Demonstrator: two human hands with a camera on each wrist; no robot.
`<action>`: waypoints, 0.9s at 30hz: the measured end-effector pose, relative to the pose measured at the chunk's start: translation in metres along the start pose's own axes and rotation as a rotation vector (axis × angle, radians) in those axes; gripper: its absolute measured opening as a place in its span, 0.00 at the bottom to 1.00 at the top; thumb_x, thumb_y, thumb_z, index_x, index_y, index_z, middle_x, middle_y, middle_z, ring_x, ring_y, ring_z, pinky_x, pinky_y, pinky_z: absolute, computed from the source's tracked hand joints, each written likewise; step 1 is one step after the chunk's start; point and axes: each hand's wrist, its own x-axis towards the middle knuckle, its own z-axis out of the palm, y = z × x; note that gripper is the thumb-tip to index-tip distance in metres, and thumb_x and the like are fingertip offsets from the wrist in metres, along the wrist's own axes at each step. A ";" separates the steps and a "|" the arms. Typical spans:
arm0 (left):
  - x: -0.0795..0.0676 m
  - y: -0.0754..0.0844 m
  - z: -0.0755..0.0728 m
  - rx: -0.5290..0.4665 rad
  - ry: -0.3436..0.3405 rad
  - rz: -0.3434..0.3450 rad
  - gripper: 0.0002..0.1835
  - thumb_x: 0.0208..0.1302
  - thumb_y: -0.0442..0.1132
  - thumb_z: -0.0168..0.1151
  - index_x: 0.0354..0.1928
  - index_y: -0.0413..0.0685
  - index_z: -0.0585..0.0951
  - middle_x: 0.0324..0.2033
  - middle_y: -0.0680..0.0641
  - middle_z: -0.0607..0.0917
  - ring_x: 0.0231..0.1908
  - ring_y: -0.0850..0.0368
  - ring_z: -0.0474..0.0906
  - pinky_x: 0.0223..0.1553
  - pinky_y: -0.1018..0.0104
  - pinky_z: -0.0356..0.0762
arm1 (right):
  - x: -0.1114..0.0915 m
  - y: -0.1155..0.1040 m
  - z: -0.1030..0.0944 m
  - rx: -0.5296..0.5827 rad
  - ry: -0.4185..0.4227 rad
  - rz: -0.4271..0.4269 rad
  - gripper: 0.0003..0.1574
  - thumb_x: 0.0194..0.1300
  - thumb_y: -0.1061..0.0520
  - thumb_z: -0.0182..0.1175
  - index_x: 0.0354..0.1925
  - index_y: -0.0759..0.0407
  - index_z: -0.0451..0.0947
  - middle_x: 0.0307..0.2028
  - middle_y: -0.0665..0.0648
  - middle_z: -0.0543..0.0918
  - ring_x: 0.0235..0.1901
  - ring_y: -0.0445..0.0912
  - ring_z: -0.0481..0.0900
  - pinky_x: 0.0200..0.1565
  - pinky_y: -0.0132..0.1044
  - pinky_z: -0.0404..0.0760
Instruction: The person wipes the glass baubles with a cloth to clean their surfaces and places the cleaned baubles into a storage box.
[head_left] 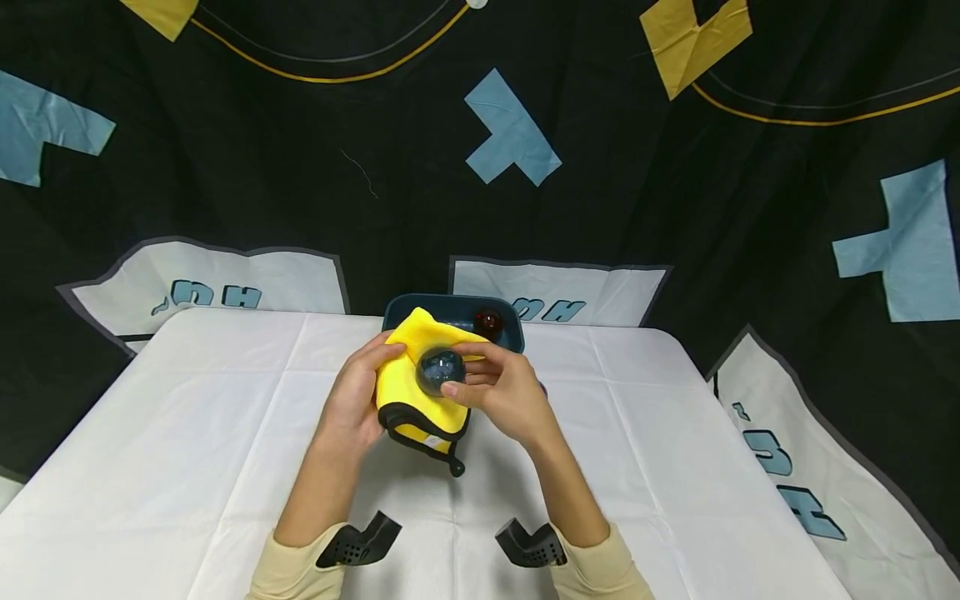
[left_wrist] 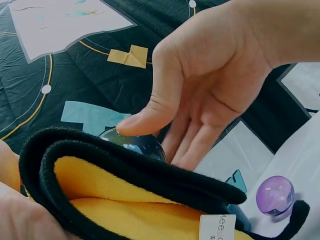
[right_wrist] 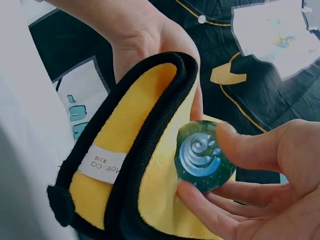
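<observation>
The ball, dark and glassy, sits between the two grips, pinched by the thumb and fingers of the right grip. It is right by the face of the yellow cloth; whether they touch, I can't quite tell. The left grip clasps that cloth, thumb on the front, its black-edged fold and small label hanging on the near side.

To my eye this is a wiping step, or the handling just around one. The next move would seem to call for a light, sure pinch on the right, since smooth glass could slip, and for the left to keep the cloth cupped close under the ball.

Just beyond the grips stands a dark blue tray, with a red ball at its right end. A purple ball rests to the right of the right grip, mostly hidden by it from above.

Under all this spreads the worktop, white-covered and creased. Past its far edge, ahead of the grips, hangs a black backdrop with pale blue shapes, yellow patches and lettered white panels.
</observation>
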 end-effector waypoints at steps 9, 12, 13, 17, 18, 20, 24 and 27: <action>0.000 0.000 -0.001 0.026 -0.011 0.008 0.25 0.76 0.39 0.48 0.73 0.52 0.65 0.66 0.48 0.66 0.65 0.52 0.66 0.62 0.66 0.78 | 0.007 0.007 -0.004 0.060 -0.133 0.086 0.28 0.68 0.44 0.66 0.56 0.63 0.80 0.37 0.60 0.90 0.32 0.50 0.89 0.50 0.43 0.87; 0.001 0.000 0.000 0.027 -0.010 0.007 0.25 0.76 0.39 0.48 0.73 0.52 0.65 0.65 0.48 0.67 0.64 0.52 0.66 0.62 0.66 0.78 | 0.008 0.007 -0.004 0.013 -0.118 0.101 0.29 0.68 0.41 0.65 0.56 0.60 0.81 0.38 0.58 0.90 0.35 0.49 0.87 0.52 0.45 0.85; 0.001 0.000 0.000 0.025 -0.010 0.008 0.25 0.76 0.39 0.48 0.73 0.52 0.65 0.65 0.48 0.67 0.65 0.52 0.66 0.63 0.66 0.77 | 0.008 0.007 -0.003 -0.010 -0.106 0.098 0.29 0.68 0.40 0.65 0.56 0.60 0.81 0.39 0.57 0.89 0.37 0.49 0.87 0.53 0.45 0.84; 0.001 0.000 0.000 0.003 0.003 0.010 0.26 0.76 0.39 0.48 0.74 0.53 0.64 0.66 0.48 0.66 0.65 0.53 0.66 0.65 0.67 0.75 | 0.006 0.007 0.003 -0.053 -0.012 0.027 0.27 0.68 0.44 0.66 0.57 0.58 0.80 0.47 0.57 0.86 0.47 0.49 0.83 0.56 0.46 0.83; 0.001 0.000 0.000 -0.002 0.005 0.011 0.26 0.76 0.39 0.48 0.74 0.53 0.63 0.66 0.49 0.66 0.66 0.53 0.66 0.66 0.67 0.74 | 0.005 0.007 0.005 -0.040 0.019 -0.010 0.26 0.67 0.47 0.67 0.58 0.58 0.79 0.49 0.57 0.85 0.49 0.50 0.82 0.56 0.46 0.84; 0.001 0.000 0.000 -0.009 0.002 0.009 0.27 0.77 0.39 0.47 0.75 0.53 0.63 0.67 0.49 0.66 0.66 0.54 0.65 0.67 0.66 0.73 | 0.003 0.006 0.010 0.007 0.071 -0.089 0.25 0.67 0.52 0.68 0.59 0.57 0.79 0.53 0.58 0.83 0.52 0.51 0.82 0.57 0.45 0.84; 0.001 0.000 -0.001 -0.008 -0.004 0.007 0.27 0.77 0.39 0.47 0.75 0.53 0.62 0.68 0.48 0.65 0.67 0.54 0.65 0.68 0.65 0.72 | -0.001 0.003 0.014 0.075 0.113 -0.193 0.22 0.65 0.59 0.68 0.58 0.55 0.82 0.56 0.55 0.83 0.55 0.50 0.82 0.58 0.43 0.83; 0.002 0.000 -0.001 -0.007 0.000 0.005 0.27 0.76 0.39 0.47 0.75 0.53 0.62 0.68 0.48 0.65 0.67 0.53 0.65 0.68 0.65 0.72 | -0.004 0.000 0.012 0.090 0.082 -0.176 0.21 0.64 0.59 0.70 0.56 0.52 0.84 0.57 0.52 0.83 0.55 0.49 0.82 0.58 0.41 0.83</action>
